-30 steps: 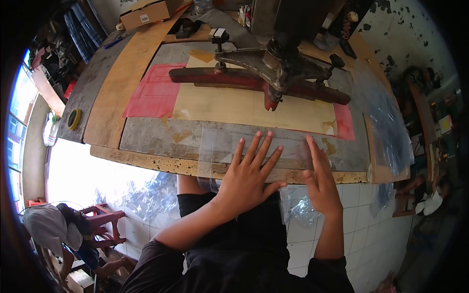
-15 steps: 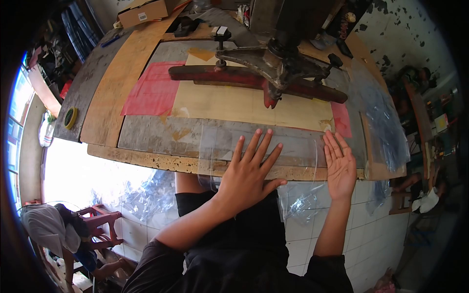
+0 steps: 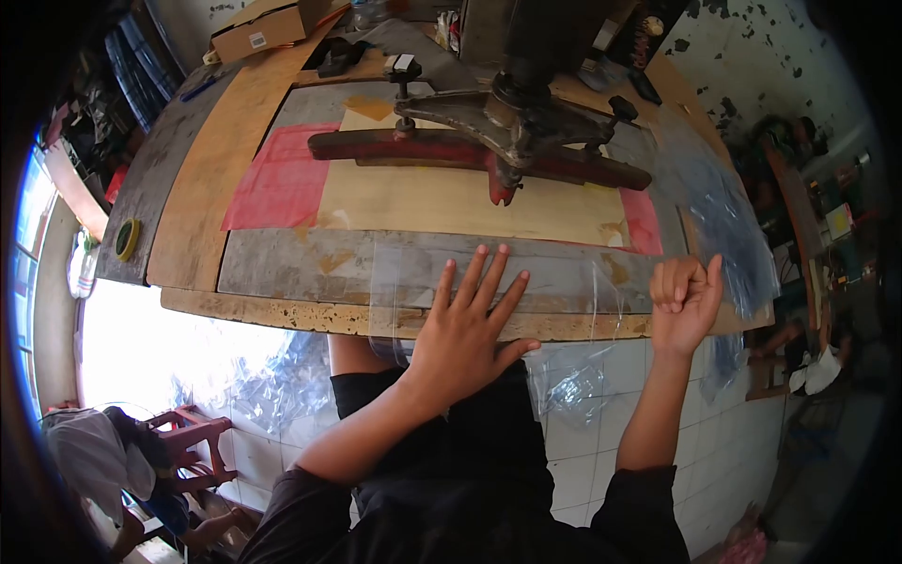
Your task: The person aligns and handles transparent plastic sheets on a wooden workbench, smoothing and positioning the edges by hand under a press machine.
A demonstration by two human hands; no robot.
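A clear plastic sheet [image 3: 554, 287] lies along the front edge of the bench and hangs over it. My left hand [image 3: 467, 324] rests flat on the sheet with its fingers spread. To the right, my right hand [image 3: 686, 296] is raised near the bench edge, fingers curled in and thumb up; nothing shows in it. Beyond the hands is a yellow board [image 3: 423, 202] with a red sheet [image 3: 277, 179] at its left end. Above the board hangs the dark metal arm of a press [image 3: 512, 132], with a red bar beneath it.
Crumpled clear plastic [image 3: 728, 211] covers the bench's right end. A cardboard box [image 3: 268, 30] sits at the back left, and a yellow tape roll [image 3: 128, 240] lies on the left side. More plastic film [image 3: 277, 381] is below the bench. A red stool [image 3: 193, 442] stands lower left, near another person.
My right hand has moved right, away from the plastic sheet's edge, and its outstretched fingers have curled closed. My left hand stays flat on the sheet. The whole view has shifted slightly.
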